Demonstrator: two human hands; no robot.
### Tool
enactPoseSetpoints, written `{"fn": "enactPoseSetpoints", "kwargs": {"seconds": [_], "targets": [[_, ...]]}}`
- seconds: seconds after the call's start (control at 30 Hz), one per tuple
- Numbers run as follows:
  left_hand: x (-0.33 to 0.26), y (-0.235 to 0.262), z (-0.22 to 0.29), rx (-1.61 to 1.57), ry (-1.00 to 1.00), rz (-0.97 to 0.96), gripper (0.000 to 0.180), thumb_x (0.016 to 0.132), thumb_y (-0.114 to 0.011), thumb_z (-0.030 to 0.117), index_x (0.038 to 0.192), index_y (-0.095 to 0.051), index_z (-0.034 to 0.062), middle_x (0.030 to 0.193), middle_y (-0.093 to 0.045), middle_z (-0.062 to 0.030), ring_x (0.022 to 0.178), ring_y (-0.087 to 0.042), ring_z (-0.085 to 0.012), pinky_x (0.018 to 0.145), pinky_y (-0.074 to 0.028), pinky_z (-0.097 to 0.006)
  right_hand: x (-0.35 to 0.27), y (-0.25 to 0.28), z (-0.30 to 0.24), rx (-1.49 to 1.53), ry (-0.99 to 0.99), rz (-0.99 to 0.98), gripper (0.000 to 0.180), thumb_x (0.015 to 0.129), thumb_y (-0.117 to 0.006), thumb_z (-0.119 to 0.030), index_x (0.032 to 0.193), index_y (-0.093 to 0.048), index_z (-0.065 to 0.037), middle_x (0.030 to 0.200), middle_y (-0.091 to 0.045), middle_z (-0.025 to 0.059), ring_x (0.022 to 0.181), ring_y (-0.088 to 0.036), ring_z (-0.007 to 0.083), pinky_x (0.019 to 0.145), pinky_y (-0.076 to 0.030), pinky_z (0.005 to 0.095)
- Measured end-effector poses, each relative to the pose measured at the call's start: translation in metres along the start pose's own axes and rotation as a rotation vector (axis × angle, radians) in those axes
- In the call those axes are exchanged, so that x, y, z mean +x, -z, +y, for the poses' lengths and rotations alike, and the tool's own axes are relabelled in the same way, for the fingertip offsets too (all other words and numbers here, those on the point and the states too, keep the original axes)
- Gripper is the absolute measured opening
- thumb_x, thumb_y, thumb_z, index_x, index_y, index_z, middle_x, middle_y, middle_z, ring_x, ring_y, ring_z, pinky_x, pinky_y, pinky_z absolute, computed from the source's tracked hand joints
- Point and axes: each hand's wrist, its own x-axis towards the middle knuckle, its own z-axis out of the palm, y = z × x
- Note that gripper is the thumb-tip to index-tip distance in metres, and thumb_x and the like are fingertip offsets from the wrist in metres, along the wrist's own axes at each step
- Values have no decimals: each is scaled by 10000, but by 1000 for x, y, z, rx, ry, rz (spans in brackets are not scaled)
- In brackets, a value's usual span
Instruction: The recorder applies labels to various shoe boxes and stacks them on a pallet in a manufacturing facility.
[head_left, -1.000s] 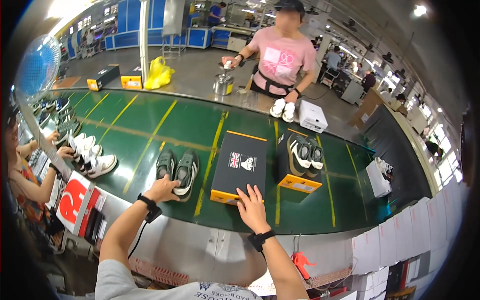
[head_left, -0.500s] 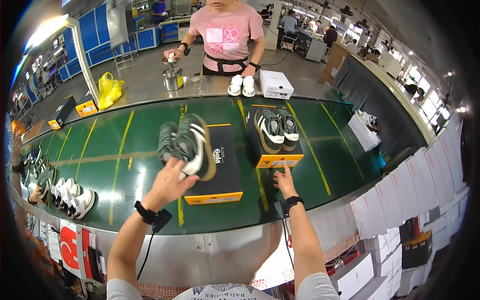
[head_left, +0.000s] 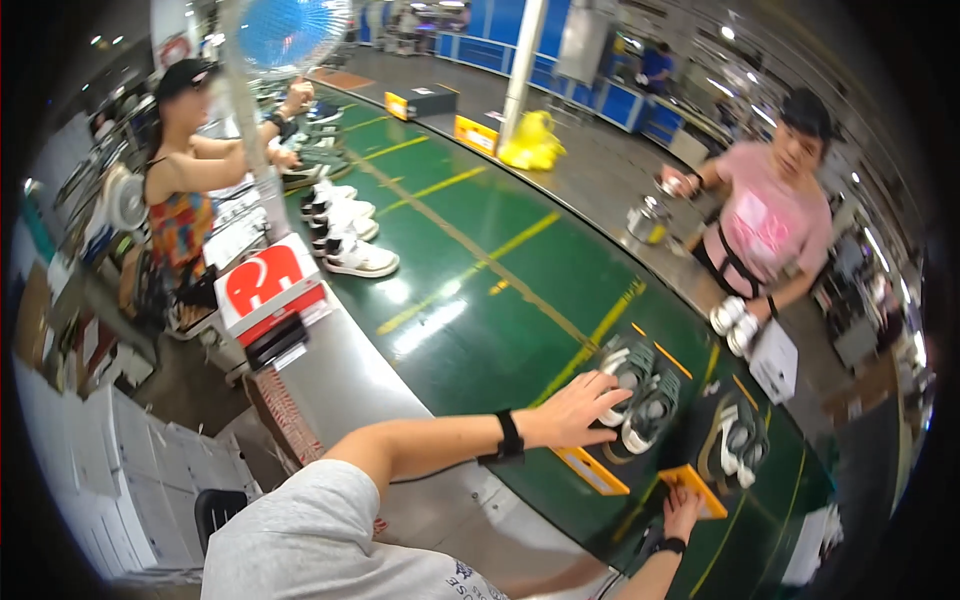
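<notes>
A pair of green and white sneakers (head_left: 642, 405) stands on a black shoe box with an orange end (head_left: 592, 470). My left hand (head_left: 578, 410) lies at the near side of this pair, fingers stretched and spread against the nearest shoe, not wrapped round it. To the right, a second similar pair (head_left: 742, 445) stands on another black box, whose orange end (head_left: 694, 491) faces me. My right hand (head_left: 683, 510) rests its extended fingers on that orange end without gripping it.
Several white and dark sneakers (head_left: 350, 250) line the green conveyor belt (head_left: 470, 260) at the left, near a person (head_left: 185, 170). Across the belt, a person in pink (head_left: 770, 200) touches white shoes (head_left: 735, 325) beside a white box (head_left: 773, 362). A red-and-white box (head_left: 270, 290) sits on the near ledge.
The view has swung to the left. The sneakers my left hand held tilted above the box now stand on it, and that hand's fingers have spread. My right hand stays at the other box's orange end.
</notes>
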Motion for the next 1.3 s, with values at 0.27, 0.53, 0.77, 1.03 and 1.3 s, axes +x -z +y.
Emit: {"fn": "enactPoseSetpoints", "kwargs": {"seconds": [0.27, 0.53, 0.77, 1.03, 1.3], "targets": [[-98, -17, -8, -201, 506, -291, 926, 803, -732, 414, 1402, -256, -108, 1314, -422, -332, 1236, -439, -439, 1060, -362, -433, -100, -10, 17, -157, -11, 51, 544, 916, -507, -161, 1383, -233, -212, 937, -561, 123, 795, -619, 238, 648, -510, 347], [-87, 10, 8, -368, 576, -644, 718, 874, -648, 418, 1333, -421, -86, 1264, -526, -291, 1125, -563, -376, 951, -464, -376, -270, -9, -52, -613, 249, -785, 647, 962, -543, -272, 1496, -205, -134, 1208, -526, 139, 984, -605, 248, 789, -529, 391], [-133, 70, 44, -594, 449, -977, 522, 910, -626, 400, 1270, -567, 27, 1225, -609, -160, 1086, -606, -264, 912, -493, -353, -463, -23, -179, -311, 833, -1708, 492, 857, -708, -376, 1220, -602, -61, 1292, -507, 265, 1146, -562, 340, 864, -473, 450], [-135, 88, 59, -520, 352, -835, 436, 901, -648, 328, 1206, -600, 19, 1138, -642, -167, 1016, -632, -281, 877, -500, -348, -470, -64, -247, 349, 801, -1308, 642, 871, -655, -378, 1387, -343, -159, 1415, -357, 224, 1113, -544, 348, 858, -474, 512], [-138, 96, 88, -541, 303, -834, 435, 855, -679, 273, 1213, -589, 41, 1080, -651, -137, 1052, -612, -234, 922, -466, -359, -424, -183, -195, 66, 299, -1405, 563, 985, -514, -270, 1483, -286, -138, 1405, -421, 215, 1289, -454, 296, 903, -487, 426]]}}
